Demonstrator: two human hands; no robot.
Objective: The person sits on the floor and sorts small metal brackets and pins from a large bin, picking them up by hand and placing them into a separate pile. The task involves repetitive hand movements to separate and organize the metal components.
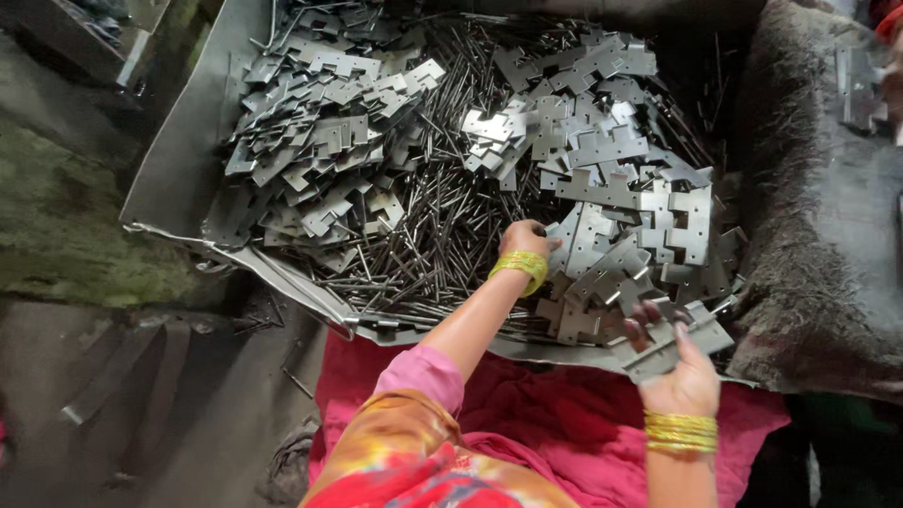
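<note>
While both hands work over the metal tray (179, 160), hinge plates (329, 122) sit heaped left and right with thin pins (423, 235) piled down the middle, so both parts lie within reach. Left hand (523, 239) is down in the pins beside the near plate heap (602, 254), fingers curled nearly closed; what they grip is hidden, cannot tell. Right hand (685, 374) holds a hinge plate (673, 343) at the tray's near edge, thumb and fingers partly open, pinching it flat, likely for fitting. Red cloth (564, 414) covers the lap below. Yellow bangles on both wrists.
</note>
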